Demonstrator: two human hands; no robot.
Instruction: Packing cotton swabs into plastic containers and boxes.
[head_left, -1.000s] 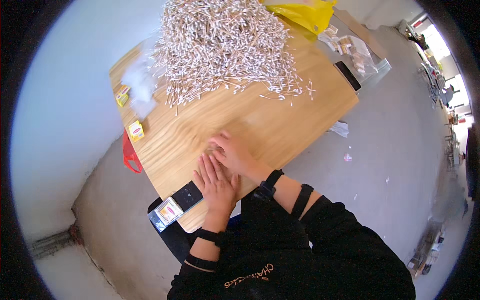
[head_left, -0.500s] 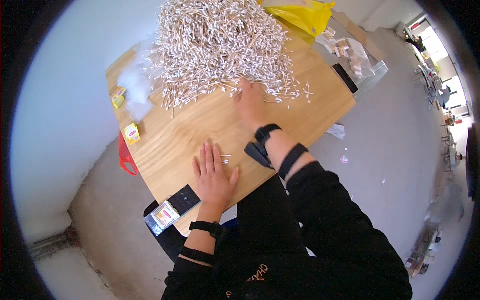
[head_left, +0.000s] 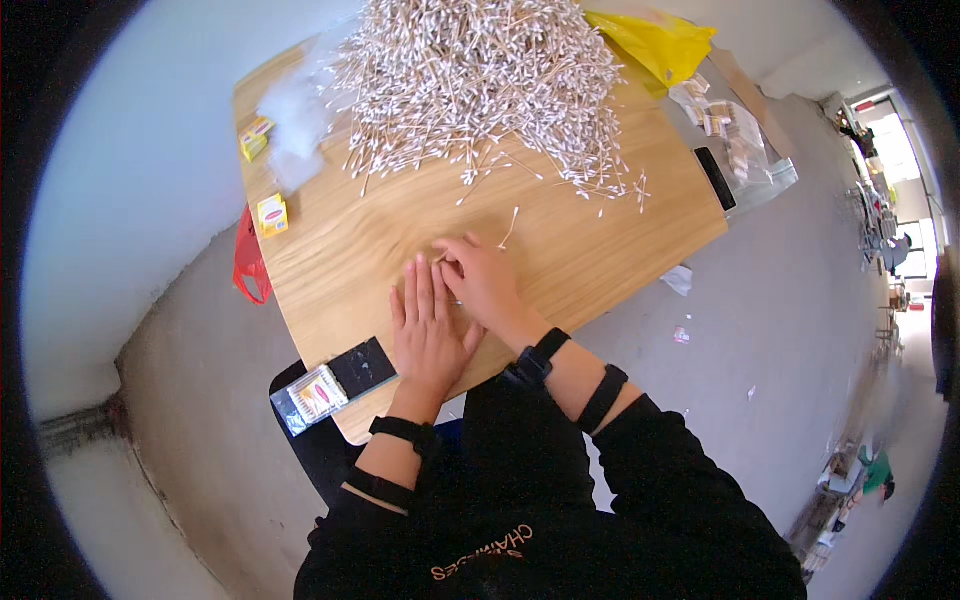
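Note:
My left hand [head_left: 428,335] lies palm down on the wooden table [head_left: 340,260], fingers stretched out. My right hand [head_left: 485,280] is curled in beside its fingertips, with thumb and fingers pinched together. A cotton swab [head_left: 511,226] sticks out past the far side of the right hand; most of what the fingers grip is hidden. Small white tips show between the two hands, partly covered by them. Farther back rises a large heap of cotton swabs [head_left: 490,85], with loose ones scattered along its near edge.
A phone [head_left: 362,368] and a clear pack of swabs [head_left: 315,396] lie at the near left corner. Yellow small boxes [head_left: 272,215] line the left edge. A yellow bag [head_left: 665,45], a dark phone [head_left: 715,178] and a clear bag of packs [head_left: 745,150] are at the right.
My right hand has drawn back from the heap's near edge to my left hand's fingertips, bringing a swab along. My left hand stays flat. The view has shifted slightly.

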